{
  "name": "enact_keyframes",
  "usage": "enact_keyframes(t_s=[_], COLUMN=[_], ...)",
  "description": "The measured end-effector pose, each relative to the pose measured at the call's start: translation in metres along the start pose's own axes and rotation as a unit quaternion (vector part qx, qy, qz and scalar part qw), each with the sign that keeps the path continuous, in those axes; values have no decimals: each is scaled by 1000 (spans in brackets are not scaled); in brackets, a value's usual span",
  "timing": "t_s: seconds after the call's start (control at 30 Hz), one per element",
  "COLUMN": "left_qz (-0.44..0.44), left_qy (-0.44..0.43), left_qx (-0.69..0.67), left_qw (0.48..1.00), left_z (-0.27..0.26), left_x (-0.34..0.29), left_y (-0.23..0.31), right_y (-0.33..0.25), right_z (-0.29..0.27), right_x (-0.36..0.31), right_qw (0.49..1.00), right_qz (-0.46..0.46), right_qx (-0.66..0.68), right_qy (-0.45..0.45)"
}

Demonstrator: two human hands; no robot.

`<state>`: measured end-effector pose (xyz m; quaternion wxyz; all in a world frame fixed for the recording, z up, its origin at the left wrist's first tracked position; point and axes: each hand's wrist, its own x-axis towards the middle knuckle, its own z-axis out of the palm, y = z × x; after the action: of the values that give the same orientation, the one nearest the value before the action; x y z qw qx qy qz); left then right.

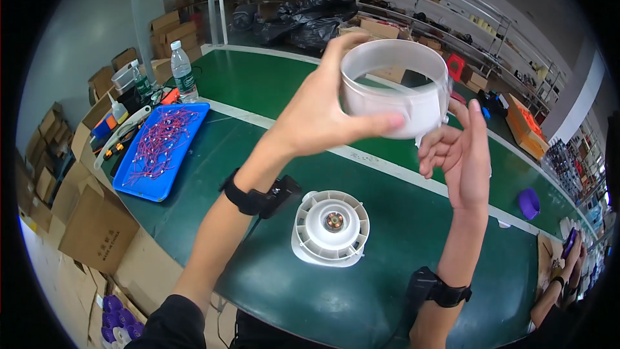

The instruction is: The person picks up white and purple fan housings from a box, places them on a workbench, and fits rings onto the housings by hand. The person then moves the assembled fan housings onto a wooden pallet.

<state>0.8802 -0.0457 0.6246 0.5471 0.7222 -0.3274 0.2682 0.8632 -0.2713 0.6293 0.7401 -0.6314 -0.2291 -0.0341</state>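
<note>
My left hand (313, 113) grips a white plastic ring-shaped housing (423, 105), thumb along its front wall and fingers behind. The ring is raised above the bench, its wide opening facing up. My right hand (464, 165) is close under the ring's right side, fingers apart and partly bent; whether the fingertips touch it I cannot tell. Below, on the green bench (258, 284), stands a round white plastic base (330, 227) with ribbed vanes and a copper-coloured motor part in its centre. Each of my wrists wears a black strap with a small black device.
At left lies a blue tray (197, 119) of pink-purple wires, beside water bottles (183, 74) and tools. Cardboard boxes (97, 229) stand left of the bench. A purple cup-like part (529, 203) sits at right. Another person's hands (571, 252) work at the far right.
</note>
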Motion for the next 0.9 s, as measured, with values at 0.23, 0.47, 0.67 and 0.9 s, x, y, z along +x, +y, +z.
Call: enact_keyframes(t_s=[0.23,0.47,0.67,0.9], left_qz=[-87,-86,-232,-250], left_qy=[-14,102,163,171], left_qx=[-214,341,436,402], left_qw=[973,930,854,864], left_z=[-3,-21,-70,-94], left_x=[-1,-1,-43,-59], left_y=[-19,-107,-205,-250], right_y=[-11,53,112,125], right_z=[4,-8,7,1], right_x=[-13,5,13,15], right_qw=[994,916,796,803], right_qz=[-30,109,216,271], right_qx=[-73,-289,-406,-346], right_qy=[-75,-257,-393,-403])
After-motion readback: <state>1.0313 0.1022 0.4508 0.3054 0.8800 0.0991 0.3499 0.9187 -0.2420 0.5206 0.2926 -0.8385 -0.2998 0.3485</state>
